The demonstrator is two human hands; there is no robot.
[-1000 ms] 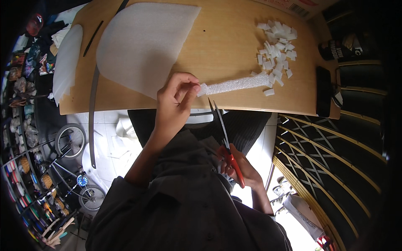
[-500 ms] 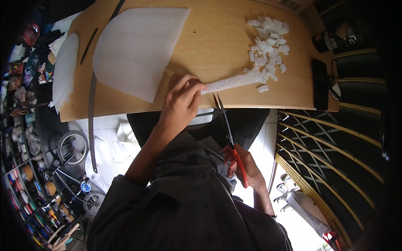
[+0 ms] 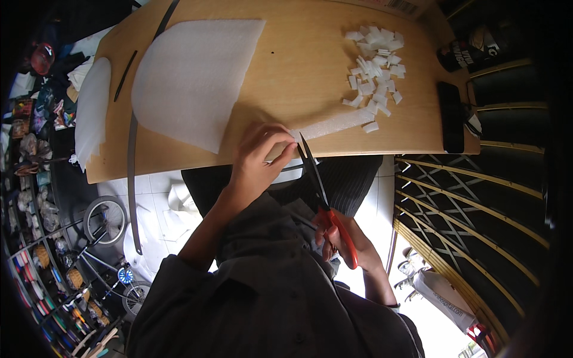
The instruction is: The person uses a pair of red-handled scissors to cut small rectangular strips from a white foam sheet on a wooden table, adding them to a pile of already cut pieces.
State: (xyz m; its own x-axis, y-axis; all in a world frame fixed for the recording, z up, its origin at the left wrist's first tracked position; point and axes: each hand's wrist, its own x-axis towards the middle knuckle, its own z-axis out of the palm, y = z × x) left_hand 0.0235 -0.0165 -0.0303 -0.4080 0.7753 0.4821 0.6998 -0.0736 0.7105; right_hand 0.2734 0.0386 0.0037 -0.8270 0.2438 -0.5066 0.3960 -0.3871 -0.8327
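Note:
My left hand (image 3: 261,152) pinches the near-left end of a narrow white foam strip (image 3: 331,124), which looks like packing foam and slants across the table's front edge. Red-handled scissors (image 3: 319,185) are in my right hand (image 3: 343,238), below that edge. Their dark blades point up, with the tips at the strip beside my left fingertips; whether they have bitten into it I cannot tell. At the strip's far end lies a heap of small white cut foam pieces (image 3: 376,68).
A large rounded foam sheet (image 3: 185,83) lies on the wooden table (image 3: 298,71), left of centre. More foam (image 3: 92,113) sits at the left edge, near a long dark metal ruler (image 3: 133,179). A black phone-like slab (image 3: 450,117) lies at right. A bicycle (image 3: 107,262) stands lower left.
The scissors have moved up and left to the strip, close to my left fingertips. My left hand has shifted slightly down, still pinching the strip. The whole view has shifted a little.

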